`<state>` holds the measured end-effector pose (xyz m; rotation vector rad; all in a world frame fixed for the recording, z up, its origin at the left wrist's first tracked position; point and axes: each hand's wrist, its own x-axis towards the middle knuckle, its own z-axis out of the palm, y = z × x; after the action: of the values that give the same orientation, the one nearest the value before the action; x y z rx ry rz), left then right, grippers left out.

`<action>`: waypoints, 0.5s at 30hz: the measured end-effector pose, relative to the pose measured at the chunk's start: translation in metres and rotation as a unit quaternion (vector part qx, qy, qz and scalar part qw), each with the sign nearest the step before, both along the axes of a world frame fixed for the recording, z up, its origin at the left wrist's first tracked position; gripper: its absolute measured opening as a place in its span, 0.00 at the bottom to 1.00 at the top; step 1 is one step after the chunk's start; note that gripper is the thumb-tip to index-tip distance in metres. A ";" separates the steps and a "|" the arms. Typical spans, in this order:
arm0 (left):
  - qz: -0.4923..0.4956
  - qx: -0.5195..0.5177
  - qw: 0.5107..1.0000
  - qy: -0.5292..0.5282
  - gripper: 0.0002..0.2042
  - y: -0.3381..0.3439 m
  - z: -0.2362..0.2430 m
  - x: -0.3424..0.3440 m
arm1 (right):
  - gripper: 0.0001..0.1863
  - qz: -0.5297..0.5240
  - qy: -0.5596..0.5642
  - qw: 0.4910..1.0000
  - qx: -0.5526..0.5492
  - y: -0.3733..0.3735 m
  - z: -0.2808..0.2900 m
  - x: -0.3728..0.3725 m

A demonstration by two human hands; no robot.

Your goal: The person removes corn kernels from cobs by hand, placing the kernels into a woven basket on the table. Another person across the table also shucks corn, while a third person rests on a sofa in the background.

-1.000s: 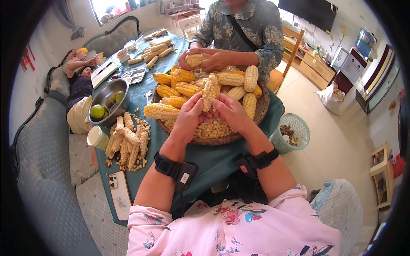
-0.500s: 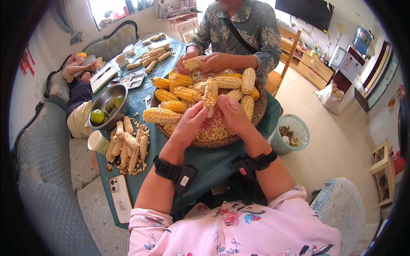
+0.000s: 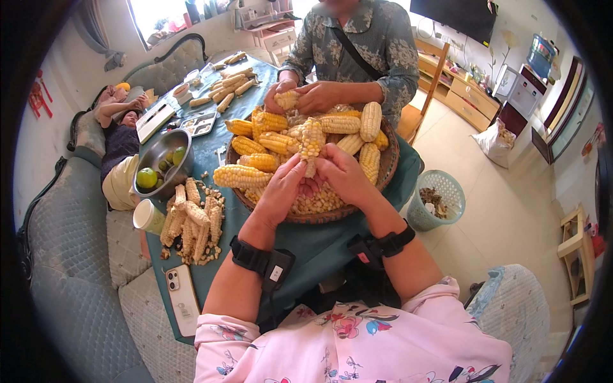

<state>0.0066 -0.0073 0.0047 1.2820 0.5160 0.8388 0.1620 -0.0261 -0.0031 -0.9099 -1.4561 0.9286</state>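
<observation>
A phone (image 3: 183, 300) lies on the counter (image 3: 300, 249), with a heap of bare cobs (image 3: 195, 223) beyond it and a paper cup (image 3: 148, 216) just beside the heap. The left hand (image 3: 281, 188) and right hand (image 3: 345, 173) both have a closed grip on one ear of corn (image 3: 311, 137), partly stripped and held nearly upright over loose kernels (image 3: 317, 201) in a round basket (image 3: 310, 218). Whole ears (image 3: 271, 140) fill its far side. To the left stands a metal bowl (image 3: 145, 163) of green fruit (image 3: 147, 178). Across the basket, another person (image 3: 348, 51) holds an ear too; more corn (image 3: 227, 87) lies farther back.
</observation>
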 end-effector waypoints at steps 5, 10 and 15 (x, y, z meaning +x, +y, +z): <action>-0.004 0.021 1.000 0.004 0.15 0.000 -0.001 0.000 | 0.10 0.037 0.064 0.993 -0.089 -0.004 0.011 0.000; -0.020 0.015 1.000 -0.012 0.15 0.003 -0.006 -0.001 | 0.10 0.022 0.002 0.999 -0.035 0.001 0.004 0.001; 0.009 0.015 1.000 -0.006 0.14 -0.001 -0.002 0.002 | 0.11 0.062 0.092 0.990 -0.083 0.004 -0.001 0.003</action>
<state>0.0089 -0.0080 0.0027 1.3009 0.5080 0.8708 0.1651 -0.0217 -0.0042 -0.8376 -1.3022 1.2082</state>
